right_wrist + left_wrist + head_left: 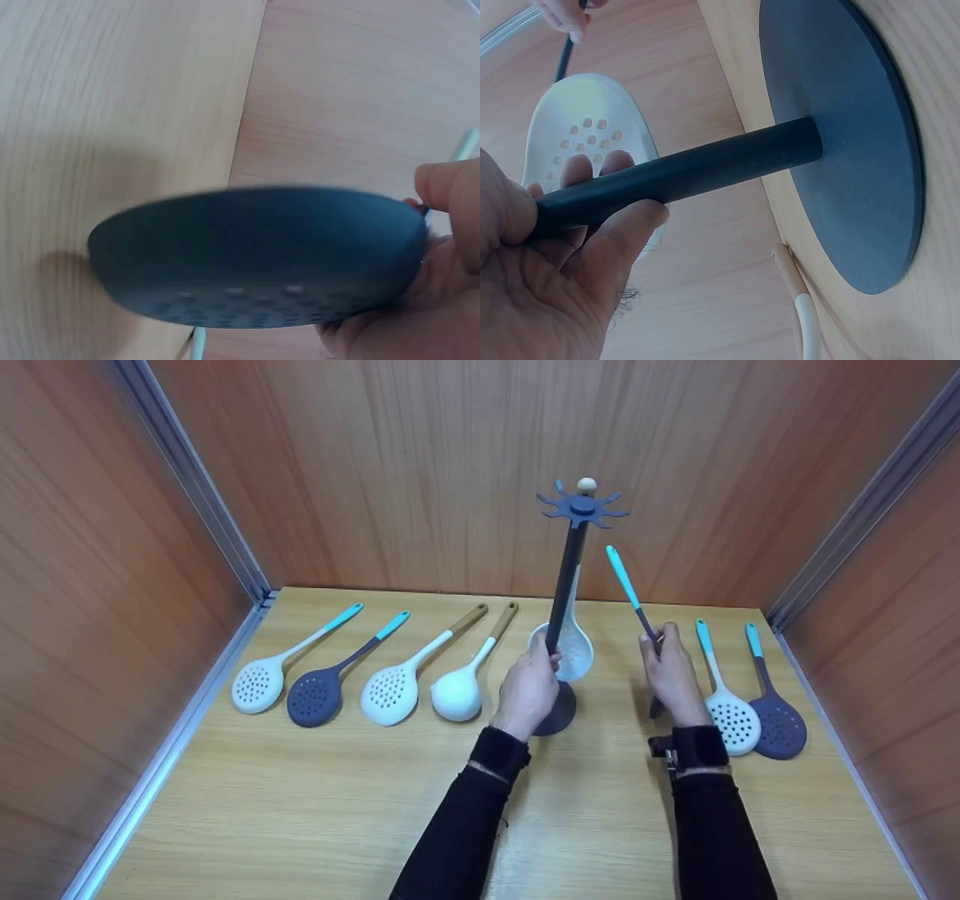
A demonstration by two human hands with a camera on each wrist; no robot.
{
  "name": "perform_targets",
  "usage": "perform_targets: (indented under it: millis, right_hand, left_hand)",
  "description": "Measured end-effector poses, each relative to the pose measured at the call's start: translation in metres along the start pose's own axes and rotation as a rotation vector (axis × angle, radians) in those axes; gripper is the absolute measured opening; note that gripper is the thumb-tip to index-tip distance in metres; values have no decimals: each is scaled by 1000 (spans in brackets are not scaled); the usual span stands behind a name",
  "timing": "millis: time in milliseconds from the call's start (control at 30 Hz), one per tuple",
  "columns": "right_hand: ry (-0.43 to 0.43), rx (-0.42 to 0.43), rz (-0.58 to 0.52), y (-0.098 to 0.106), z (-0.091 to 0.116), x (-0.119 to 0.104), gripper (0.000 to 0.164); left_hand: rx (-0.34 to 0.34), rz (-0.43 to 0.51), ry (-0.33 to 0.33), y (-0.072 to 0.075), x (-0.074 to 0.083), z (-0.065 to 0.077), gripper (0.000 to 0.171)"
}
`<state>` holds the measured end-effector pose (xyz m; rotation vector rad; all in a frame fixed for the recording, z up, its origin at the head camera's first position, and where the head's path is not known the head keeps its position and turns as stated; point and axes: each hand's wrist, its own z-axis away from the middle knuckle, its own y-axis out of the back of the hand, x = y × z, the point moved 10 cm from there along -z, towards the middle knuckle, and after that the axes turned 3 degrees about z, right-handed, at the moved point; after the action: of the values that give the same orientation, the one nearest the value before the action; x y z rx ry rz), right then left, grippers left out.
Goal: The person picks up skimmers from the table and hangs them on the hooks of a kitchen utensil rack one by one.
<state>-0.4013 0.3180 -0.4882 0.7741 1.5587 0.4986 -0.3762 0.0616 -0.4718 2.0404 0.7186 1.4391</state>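
Note:
My left hand (529,682) grips the black pole (568,585) of an upright utensil stand, low on the pole above its round base (556,712). At the top, a ring of curved hooks (581,506) spreads out under a pale knob. White utensils hang behind the pole; one is a white skimmer (589,97) with holes, partly hidden by the left fingers. Right of the stand, my right hand (675,671) holds a dark skimmer (255,240) by its neck. Its turquoise handle (621,574) points up and its perforated head hangs below the hand.
On the table's left lie a white skimmer (257,686), a dark skimmer (313,697), a wood-handled white skimmer (390,695) and a white ladle (456,695). A white skimmer (733,724) and a dark skimmer (780,727) lie at right. Wood-grain panels (412,472) enclose the table.

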Motion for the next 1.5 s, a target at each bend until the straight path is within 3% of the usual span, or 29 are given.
perform_targets:
  millis: [567, 800, 1300, 1500]
  right_hand:
    - [62, 270, -46, 40, 8, -24, 26]
    - [79, 318, -62, 50, 11, -29, 26]
    - [91, 337, -69, 58, 19, -47, 30]
    - [137, 377, -59, 64, 25, -60, 30]
  left_hand:
    - [-13, 4, 4, 0, 0, 0, 21]
    - [12, 17, -29, 2, 2, 1, 21]
    - [-31, 25, 30, -2, -2, -1, 25]
    - [-34, 21, 35, -2, -3, 0, 28]
